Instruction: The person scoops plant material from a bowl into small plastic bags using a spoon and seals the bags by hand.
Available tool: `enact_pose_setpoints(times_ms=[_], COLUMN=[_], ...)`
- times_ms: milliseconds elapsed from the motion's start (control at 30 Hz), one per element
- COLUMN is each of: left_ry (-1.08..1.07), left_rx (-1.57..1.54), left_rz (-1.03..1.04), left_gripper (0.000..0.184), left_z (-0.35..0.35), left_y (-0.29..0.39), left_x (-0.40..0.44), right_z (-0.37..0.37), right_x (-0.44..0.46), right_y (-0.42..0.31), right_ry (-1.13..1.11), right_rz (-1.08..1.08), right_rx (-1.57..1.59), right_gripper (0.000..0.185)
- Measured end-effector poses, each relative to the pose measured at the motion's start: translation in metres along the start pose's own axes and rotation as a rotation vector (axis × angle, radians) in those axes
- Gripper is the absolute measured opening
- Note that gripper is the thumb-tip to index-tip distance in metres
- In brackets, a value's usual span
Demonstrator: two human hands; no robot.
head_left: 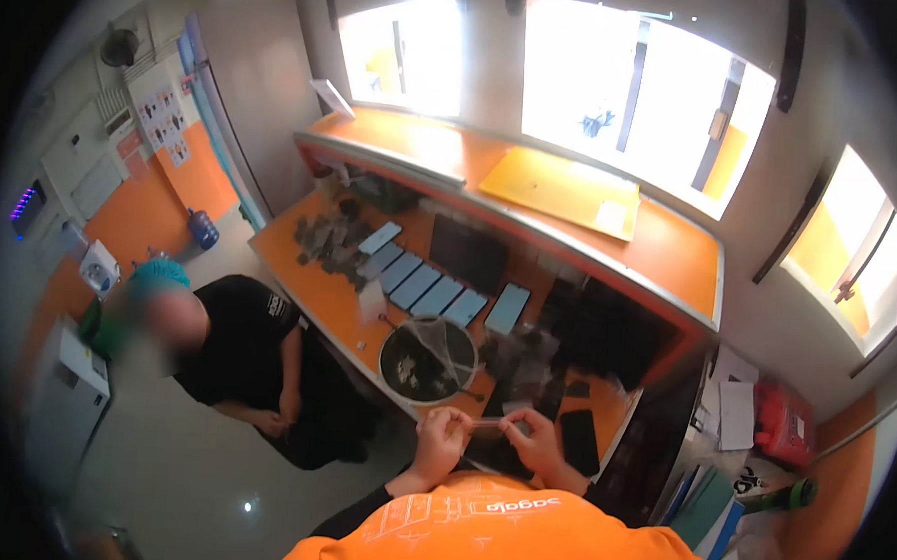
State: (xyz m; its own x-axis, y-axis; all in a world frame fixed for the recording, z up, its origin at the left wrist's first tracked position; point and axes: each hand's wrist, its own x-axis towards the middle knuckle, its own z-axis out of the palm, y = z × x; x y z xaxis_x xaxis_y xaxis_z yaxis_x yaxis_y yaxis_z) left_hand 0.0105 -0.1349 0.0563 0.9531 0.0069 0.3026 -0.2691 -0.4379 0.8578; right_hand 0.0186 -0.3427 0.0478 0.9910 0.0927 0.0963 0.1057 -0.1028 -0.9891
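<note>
Close in front of my chest, a thin, pale pinkish strip (485, 423) is stretched between both hands. My left hand (442, 442) pinches one end with its fingers curled. At the other end, my right hand (531, 444) grips it between thumb and fingers. What the strip is made of is too small to tell. Just beyond my left hand sits a round, dark container (405, 370) with a light rim and clear plastic in it. A black phone-shaped slab (580, 441) lies to the right of my right hand. Crumpled clear plastic (533, 359) is heaped beyond the hands.
Several flat, phone-like pieces (438, 298) lie in a row across the orange desk (300, 236). Small grey packets (332, 240) are piled at its far left. A yellow tray (563, 190) rests on the raised shelf. A person (251, 341) in black stands at left; a red case (784, 425) is at right.
</note>
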Motion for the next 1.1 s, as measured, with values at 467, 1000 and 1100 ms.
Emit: enact_pose_setpoints(times_ms=[467,1000,1100], left_ry=[-0.197,-0.221,-0.247], left_rx=[-0.512,-0.479,-0.491], left_rz=[-0.721,-0.748,-0.734], left_gripper=[0.024,0.026,0.027], left_z=[-0.042,-0.032,-0.029], left_y=[-0.094,-0.126,-0.12], left_x=[-0.051,-0.054,-0.046], right_z=[-0.094,-0.072,-0.051], right_x=[0.037,0.043,0.026], right_y=[0.031,0.112,0.104], right_ry=[-0.158,-0.397,-0.268], right_rz=[0.392,0.051,0.044], right_rx=[0.252,-0.746,-0.819], right_gripper=[0.013,0.049,0.053])
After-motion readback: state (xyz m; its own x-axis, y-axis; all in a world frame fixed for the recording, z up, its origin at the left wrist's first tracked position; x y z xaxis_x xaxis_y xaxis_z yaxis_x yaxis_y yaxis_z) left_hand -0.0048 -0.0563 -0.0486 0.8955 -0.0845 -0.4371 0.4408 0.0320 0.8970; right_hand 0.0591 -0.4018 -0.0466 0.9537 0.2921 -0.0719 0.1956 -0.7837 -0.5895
